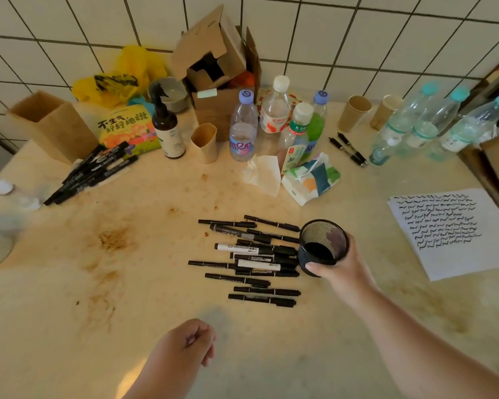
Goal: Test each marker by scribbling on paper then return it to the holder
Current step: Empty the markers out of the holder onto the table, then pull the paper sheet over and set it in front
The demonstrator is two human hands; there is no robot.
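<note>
At mid-table, right hand (339, 264) fingers curl round the tilted mesh holder (323, 245), its mouth facing the markers (251, 259) spread just left of it. Left hand (185, 345) hovers nearer, loosely curled, holding nothing. Scribbled paper (450, 228) lies right.

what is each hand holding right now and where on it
The right hand grips the black mesh holder around its side wall, tilted and empty. The left hand holds nothing, fingers loosely curled.
</note>
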